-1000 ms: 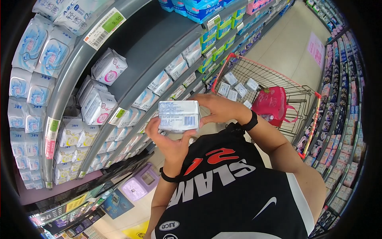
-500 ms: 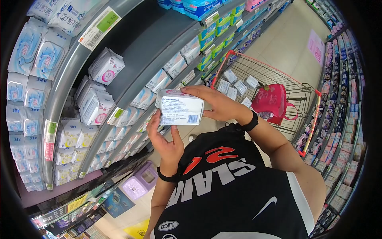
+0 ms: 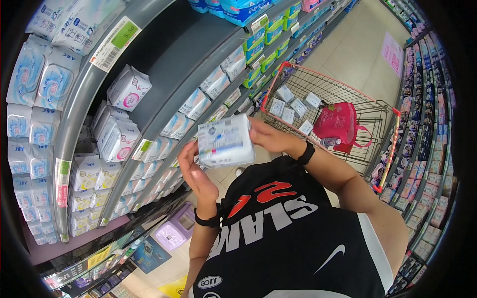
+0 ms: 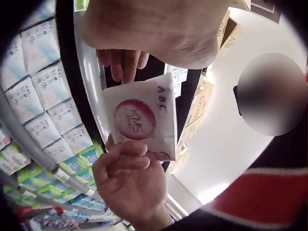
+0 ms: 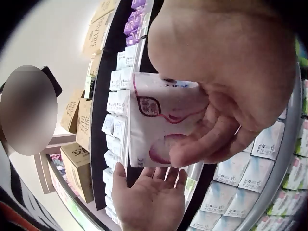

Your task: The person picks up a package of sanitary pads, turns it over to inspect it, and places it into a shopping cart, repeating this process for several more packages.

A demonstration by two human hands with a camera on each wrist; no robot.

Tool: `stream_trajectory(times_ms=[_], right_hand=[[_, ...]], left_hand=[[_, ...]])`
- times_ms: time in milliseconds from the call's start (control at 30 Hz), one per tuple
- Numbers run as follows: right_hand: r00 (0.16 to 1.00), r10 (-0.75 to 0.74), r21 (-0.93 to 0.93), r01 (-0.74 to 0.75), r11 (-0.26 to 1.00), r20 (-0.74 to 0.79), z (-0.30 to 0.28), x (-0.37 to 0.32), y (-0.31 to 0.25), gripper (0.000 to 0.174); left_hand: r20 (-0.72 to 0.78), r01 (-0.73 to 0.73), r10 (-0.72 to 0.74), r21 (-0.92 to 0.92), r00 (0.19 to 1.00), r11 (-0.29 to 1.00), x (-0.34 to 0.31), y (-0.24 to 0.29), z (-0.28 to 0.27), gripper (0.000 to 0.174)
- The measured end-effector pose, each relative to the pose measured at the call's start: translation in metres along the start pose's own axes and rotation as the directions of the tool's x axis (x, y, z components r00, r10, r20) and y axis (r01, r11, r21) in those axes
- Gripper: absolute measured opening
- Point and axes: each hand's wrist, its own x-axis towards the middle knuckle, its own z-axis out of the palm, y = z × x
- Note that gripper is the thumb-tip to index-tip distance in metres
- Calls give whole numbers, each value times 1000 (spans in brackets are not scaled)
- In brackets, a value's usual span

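My right hand (image 3: 271, 135) grips the right end of a white pack of sanitary pads (image 3: 226, 141) in front of my chest. In the right wrist view, its fingers (image 5: 192, 149) curl over the pack, beside a pink oval. The left wrist view shows the pack's face, printed "ABC" with a pink "KMS" oval (image 4: 134, 120). My left hand (image 3: 199, 180) lies palm up at the pack's left lower side, fingers loose. From the right wrist view, the left hand (image 5: 151, 199) is spread open, with its fingertips at the pack's lower edge.
A shelf with a price label (image 3: 115, 44) runs along the left, bearing similar pink-marked packs (image 3: 119, 139). Ahead on the right stands a red-rimmed wire cart (image 3: 338, 84) holding several white packs (image 3: 298, 107) and a pink bag (image 3: 335, 124). Another stocked shelf (image 3: 422, 149) lines the far right.
The pack has turned from its barcode side to another face. My left thumb and fingers have come off it and loosened, while my right hand keeps hold.
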Motion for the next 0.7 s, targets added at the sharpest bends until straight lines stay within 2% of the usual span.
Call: stream_trajectory(times_ms=[67, 133, 167, 267, 367, 467, 500, 533, 600, 633, 700], right_hand=[[994, 108, 219, -109, 970, 16, -3, 4, 15, 79], [975, 221, 311, -217, 925, 24, 4, 5, -6, 83], [967, 256, 213, -248, 945, -11, 1, 6, 0, 87], [963, 268, 241, -264, 934, 16, -7, 2, -6, 75], [998, -33, 19, 34, 999, -54, -16, 3, 12, 69], [997, -69, 27, 68, 997, 34, -11, 5, -10, 87], [998, -10, 75, 15, 997, -59, -9, 5, -9, 97], [998, -31, 28, 32, 999, -52, -10, 5, -5, 98], [997, -70, -63, 68, 996, -37, -16, 5, 2, 98], [995, -77, -72, 73, 995, -55, -17, 3, 1, 98], [994, -90, -121, 82, 989, -66, -20, -3, -5, 99]], left_hand=[[21, 9, -10, 40, 1000, 999, 1, 2, 0, 87], [29, 21, -23, 71, 999, 997, 2, 5, 3, 92], [26, 30, -32, 81, 999, 996, 2, 7, 4, 92], [60, 26, -32, 92, 998, 995, 2, 2, 2, 88], [92, 17, -21, 37, 996, 999, 3, -1, 6, 82], [84, 97, -94, -37, 992, 995, 2, -3, 11, 73], [81, 136, -131, -60, 988, 989, 1, -4, 13, 72], [108, 143, -142, 3, 984, 990, 3, -4, 16, 73], [160, 149, -169, 129, 973, 980, 8, -2, 21, 79], [151, 209, -216, 60, 965, 976, 8, -6, 22, 94], [166, 153, -172, 119, 971, 981, 8, -13, 24, 98]])
